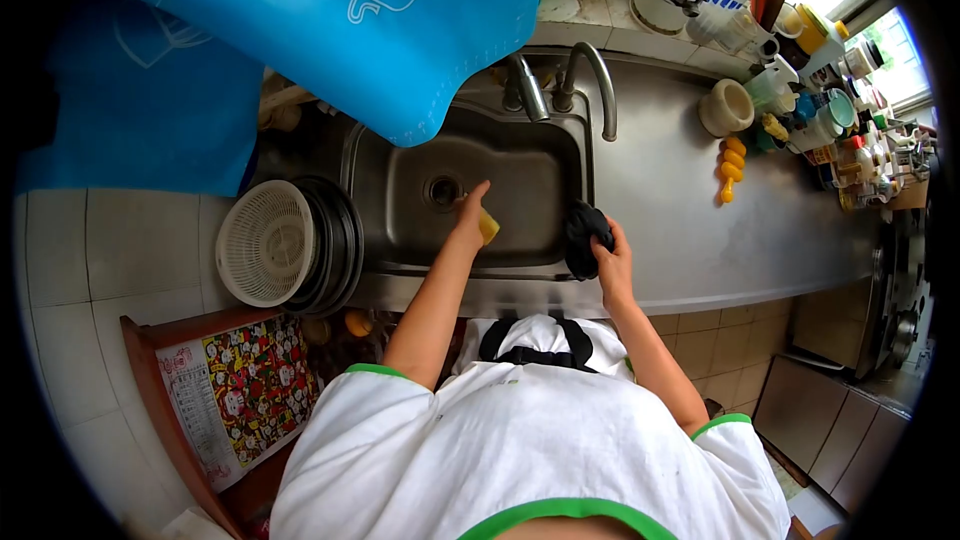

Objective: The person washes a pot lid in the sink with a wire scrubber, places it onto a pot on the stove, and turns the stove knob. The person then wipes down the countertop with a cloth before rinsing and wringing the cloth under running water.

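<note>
Over the steel sink (520,180), my left hand (471,218) is closed on a yellow sponge (488,227), which shows at its right side. The round drain (443,191) lies just beyond that hand. At the sink's right edge my right hand (614,266) grips a dark, bunched cloth (582,240). The cloth hangs over the rim beside the counter. Two metal taps stand behind the sink: a short spout (530,90) and a tall curved one (606,90).
Large blue mats (400,30) hang at the upper left. A white basket (266,243) and dark pans (345,250) stand left of the sink. On the counter at right are a stone mortar (725,108), an orange object (731,170) and several bottles.
</note>
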`<state>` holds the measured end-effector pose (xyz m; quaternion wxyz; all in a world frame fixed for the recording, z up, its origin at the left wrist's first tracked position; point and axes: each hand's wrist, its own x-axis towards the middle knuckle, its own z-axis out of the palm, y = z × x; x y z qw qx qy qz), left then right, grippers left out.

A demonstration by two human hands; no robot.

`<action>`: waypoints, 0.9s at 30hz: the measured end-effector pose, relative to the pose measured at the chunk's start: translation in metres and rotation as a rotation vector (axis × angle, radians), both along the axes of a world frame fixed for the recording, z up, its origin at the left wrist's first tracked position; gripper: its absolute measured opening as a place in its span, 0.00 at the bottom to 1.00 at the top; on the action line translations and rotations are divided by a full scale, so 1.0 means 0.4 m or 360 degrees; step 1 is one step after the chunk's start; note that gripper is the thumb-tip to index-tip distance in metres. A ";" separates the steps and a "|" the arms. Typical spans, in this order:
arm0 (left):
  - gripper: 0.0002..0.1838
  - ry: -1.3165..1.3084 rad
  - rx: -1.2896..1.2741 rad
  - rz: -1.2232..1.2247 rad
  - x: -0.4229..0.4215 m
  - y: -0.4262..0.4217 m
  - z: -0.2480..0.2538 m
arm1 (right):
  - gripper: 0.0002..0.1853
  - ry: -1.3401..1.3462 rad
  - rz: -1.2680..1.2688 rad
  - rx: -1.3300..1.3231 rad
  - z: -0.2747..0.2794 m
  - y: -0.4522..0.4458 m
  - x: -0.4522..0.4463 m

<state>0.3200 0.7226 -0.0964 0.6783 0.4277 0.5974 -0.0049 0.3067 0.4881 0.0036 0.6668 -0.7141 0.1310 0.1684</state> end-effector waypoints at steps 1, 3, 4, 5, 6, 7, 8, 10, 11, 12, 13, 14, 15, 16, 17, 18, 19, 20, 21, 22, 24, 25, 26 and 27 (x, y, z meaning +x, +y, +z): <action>0.09 -0.0002 0.0004 -0.0011 -0.004 0.017 -0.027 | 0.17 0.0034 -0.0023 0.0001 -0.001 -0.001 0.000; 0.16 -0.0469 -0.0453 -0.0281 -0.011 0.078 -0.054 | 0.17 0.0036 -0.0051 0.0028 0.002 -0.004 0.003; 0.16 -0.0463 -0.0451 -0.0301 -0.003 0.100 -0.040 | 0.17 0.0044 -0.0065 0.0043 0.002 -0.005 -0.001; 0.17 -0.0544 -0.0218 -0.0245 0.020 0.124 -0.010 | 0.17 0.0046 -0.0084 0.0050 0.003 -0.004 -0.003; 0.18 -0.0626 0.0015 -0.0189 0.047 0.146 0.020 | 0.17 0.0077 -0.0091 0.0070 0.004 -0.003 -0.005; 0.19 -0.0682 0.0066 -0.0198 0.075 0.167 0.039 | 0.17 0.0107 -0.0097 0.0091 0.005 -0.002 -0.006; 0.21 -0.0740 0.0113 -0.0206 0.106 0.182 0.057 | 0.17 0.0108 -0.0118 0.0095 0.007 0.004 -0.002; 0.21 -0.0603 0.0274 -0.0322 0.145 0.193 0.075 | 0.17 0.0132 -0.0032 0.0086 0.010 0.013 -0.007; 0.22 -0.0482 0.0446 -0.0423 0.156 0.194 0.077 | 0.17 0.0143 -0.0055 0.0085 0.014 0.016 -0.009; 0.22 -0.0473 0.0440 -0.0453 0.158 0.190 0.069 | 0.17 0.0118 -0.0042 0.0144 0.020 0.017 -0.012; 0.24 -0.0335 0.0497 -0.0609 0.158 0.185 0.042 | 0.18 0.0097 -0.0032 0.0198 0.024 0.013 -0.017; 0.26 -0.0194 0.0555 -0.0761 0.157 0.182 0.002 | 0.18 0.0115 -0.0059 0.0198 0.027 0.004 -0.024; 0.26 -0.0176 0.0551 -0.0790 0.149 0.172 -0.043 | 0.18 0.0141 -0.0123 0.0190 0.028 -0.009 -0.032; 0.28 -0.0101 0.0588 -0.0963 0.139 0.163 -0.109 | 0.18 0.0165 -0.0185 0.0186 0.025 -0.020 -0.038; 0.30 -0.0029 0.0626 -0.1135 0.136 0.154 -0.162 | 0.19 0.0194 -0.0224 0.0227 0.019 -0.038 -0.045; 0.30 -0.0008 0.0620 -0.1161 0.127 0.143 -0.199 | 0.19 0.0218 -0.0248 0.0230 0.020 -0.054 -0.057; 0.32 0.0125 0.0732 -0.1291 0.120 0.129 -0.233 | 0.20 0.0253 -0.0280 0.0229 0.022 -0.069 -0.065; 0.34 0.0253 0.0850 -0.1413 0.127 0.121 -0.264 | 0.20 0.0281 -0.0306 0.0232 0.017 -0.083 -0.069; 0.38 0.0264 0.0867 -0.1384 0.141 0.118 -0.299 | 0.21 0.0283 -0.0321 0.0262 0.001 -0.098 -0.076; 0.38 0.0290 0.0859 -0.1407 0.156 0.106 -0.330 | 0.21 0.0313 -0.0338 0.0264 -0.003 -0.103 -0.080; 0.43 0.0303 0.0969 -0.1045 0.210 0.090 -0.390 | 0.21 0.0353 -0.0361 0.0224 0.002 -0.107 -0.084; 0.44 0.0222 0.0891 -0.1127 0.246 0.105 -0.484 | 0.21 0.0356 -0.0386 0.0241 -0.005 -0.107 -0.086; 0.45 0.0190 0.0855 -0.1150 0.261 0.104 -0.505 | 0.21 0.0380 -0.0372 0.0244 -0.004 -0.103 -0.086; 0.46 0.0159 0.0819 -0.1173 0.275 0.103 -0.522 | 0.20 0.0375 -0.0389 0.0244 0.000 -0.100 -0.085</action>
